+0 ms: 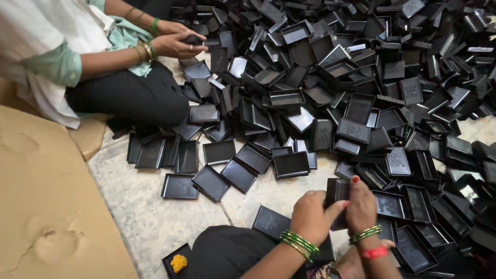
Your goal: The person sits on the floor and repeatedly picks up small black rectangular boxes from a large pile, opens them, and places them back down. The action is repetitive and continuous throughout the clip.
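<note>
My left hand and my right hand together grip a black plastic tray held upright near the bottom centre. Both wrists wear green bangles, and the right one also has a red band. A huge heap of the same black trays covers the floor ahead and to the right. Several single trays lie flat in front of my knee.
Another person sits at the top left in a white top and black trousers, with both hands on a small black piece. Brown cardboard lies at the left. One tray near my knee holds a yellow lump. The floor is pale stone tile.
</note>
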A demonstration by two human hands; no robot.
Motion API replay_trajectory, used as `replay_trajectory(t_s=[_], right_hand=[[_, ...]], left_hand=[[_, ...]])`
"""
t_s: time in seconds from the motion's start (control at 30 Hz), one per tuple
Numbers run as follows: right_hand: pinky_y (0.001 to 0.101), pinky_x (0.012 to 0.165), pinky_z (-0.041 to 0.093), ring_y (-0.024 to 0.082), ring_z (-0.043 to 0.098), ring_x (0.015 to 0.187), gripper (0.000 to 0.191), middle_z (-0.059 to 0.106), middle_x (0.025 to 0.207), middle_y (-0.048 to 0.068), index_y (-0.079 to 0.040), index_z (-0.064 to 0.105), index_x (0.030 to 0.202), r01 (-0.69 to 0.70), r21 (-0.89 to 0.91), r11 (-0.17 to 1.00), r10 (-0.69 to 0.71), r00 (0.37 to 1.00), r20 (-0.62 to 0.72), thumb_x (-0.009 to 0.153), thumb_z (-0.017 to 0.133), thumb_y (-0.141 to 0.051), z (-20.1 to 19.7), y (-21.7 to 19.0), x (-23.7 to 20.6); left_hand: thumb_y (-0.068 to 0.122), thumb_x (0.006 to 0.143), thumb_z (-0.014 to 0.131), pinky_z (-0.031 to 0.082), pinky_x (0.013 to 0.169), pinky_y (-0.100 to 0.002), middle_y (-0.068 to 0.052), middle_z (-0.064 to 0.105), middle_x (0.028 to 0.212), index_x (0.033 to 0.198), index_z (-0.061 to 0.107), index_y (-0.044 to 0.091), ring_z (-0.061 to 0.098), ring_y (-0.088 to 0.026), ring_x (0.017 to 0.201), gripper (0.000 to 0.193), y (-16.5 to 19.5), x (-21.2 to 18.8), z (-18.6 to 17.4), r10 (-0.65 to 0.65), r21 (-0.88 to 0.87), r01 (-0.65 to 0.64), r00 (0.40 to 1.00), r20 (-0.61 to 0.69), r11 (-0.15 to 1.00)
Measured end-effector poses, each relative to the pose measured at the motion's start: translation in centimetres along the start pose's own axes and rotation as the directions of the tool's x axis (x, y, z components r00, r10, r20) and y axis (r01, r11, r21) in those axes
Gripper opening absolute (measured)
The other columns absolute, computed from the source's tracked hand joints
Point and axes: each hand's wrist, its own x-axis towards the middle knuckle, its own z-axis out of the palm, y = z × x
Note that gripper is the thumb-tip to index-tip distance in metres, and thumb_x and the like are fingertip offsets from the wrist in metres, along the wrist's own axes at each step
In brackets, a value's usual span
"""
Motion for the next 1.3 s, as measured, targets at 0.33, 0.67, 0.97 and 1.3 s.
replay_trajectory(t_s=[0.33,0.67,0.97,1.3], right_hand=[[0.0469,0.082,0.054,0.038,0.068,0.092,0.047,0.073,0.096,0.020,-0.012,0.067,0.116,-0.065,-0.627,0.777,0.277,0.928,0.248,0.098,0.060,-0.054,0.7,1.0,-5.1],[0.0456,0.101,0.045,0.037,0.055,0.121,0.076,0.060,0.129,0.019,-0.007,0.056,0.129,0.643,-0.447,0.622,-0.462,0.762,0.453,0.072,0.080,-0.051,4.2,-8.5,3.3],[0.0441,0.103,0.047,0.027,0.057,0.126,0.087,0.060,0.129,0.005,-0.018,0.057,0.131,0.532,-0.747,0.399,-0.033,0.822,0.568,0.059,0.093,-0.052,10.4,-8.1,8.7],[0.0410,0.083,0.055,0.035,0.071,0.093,0.042,0.072,0.101,0.015,-0.005,0.063,0.111,0.103,-0.293,0.950,-0.089,0.994,0.059,0.084,0.083,-0.031,1.5,0.5,7.1]], left_hand=[[0.067,0.080,0.072,0.053,0.088,-0.048,-0.022,0.070,0.099,0.095,0.074,0.002,0.069,-0.040,0.099,0.066,-7.3,1.6,-3.8,-0.366,0.362,0.227,0.850,0.379,0.904],[0.031,0.081,0.071,0.020,0.115,-0.058,-0.017,0.051,0.145,0.144,0.047,0.001,0.044,-0.037,0.132,0.074,-12.7,9.0,-11.0,-0.306,0.747,0.551,0.833,-0.461,0.372],[0.023,0.085,0.069,0.025,0.114,-0.057,-0.016,0.058,0.132,0.132,0.055,0.000,0.051,-0.033,0.125,0.054,-12.2,9.2,-10.3,-0.432,0.673,0.578,0.809,-0.398,0.462],[0.024,0.073,0.082,0.056,0.075,-0.043,-0.016,0.071,0.090,0.086,0.069,0.003,0.068,-0.033,0.084,0.028,-13.0,9.6,-10.7,-0.335,0.271,0.457,0.856,-0.394,0.847]])
